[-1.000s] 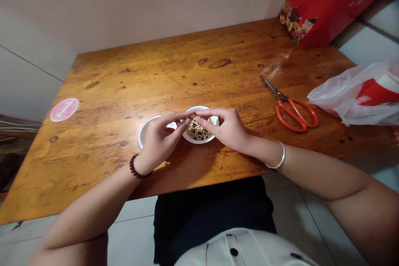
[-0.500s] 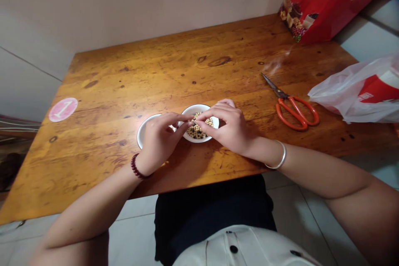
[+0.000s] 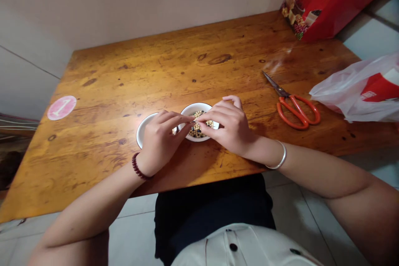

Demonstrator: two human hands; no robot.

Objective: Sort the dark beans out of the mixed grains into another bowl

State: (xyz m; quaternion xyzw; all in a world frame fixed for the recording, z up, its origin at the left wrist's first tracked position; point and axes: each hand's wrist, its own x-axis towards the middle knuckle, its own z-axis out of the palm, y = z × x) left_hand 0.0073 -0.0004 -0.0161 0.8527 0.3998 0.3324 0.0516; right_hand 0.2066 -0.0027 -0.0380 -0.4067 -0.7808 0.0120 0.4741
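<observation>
A dark red bead bracelet (image 3: 137,167) rings the wrist of my left grip (image 3: 159,139), a silver bangle (image 3: 281,156) that of my right grip (image 3: 232,131); white top (image 3: 255,249) with dark buttons (image 3: 232,247).

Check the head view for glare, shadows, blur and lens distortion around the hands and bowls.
Head view: left hand and right hand are sharp over the bean bowl; warm glare streaks the table behind them; soft shadow lies under both hands; the wide lens bows the table edges.

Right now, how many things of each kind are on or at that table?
White bowls: 2
Orange-handled scissors: 1
Plastic bag: 1
Red box: 1
Pink number sticker: 1
Total: 6
</observation>
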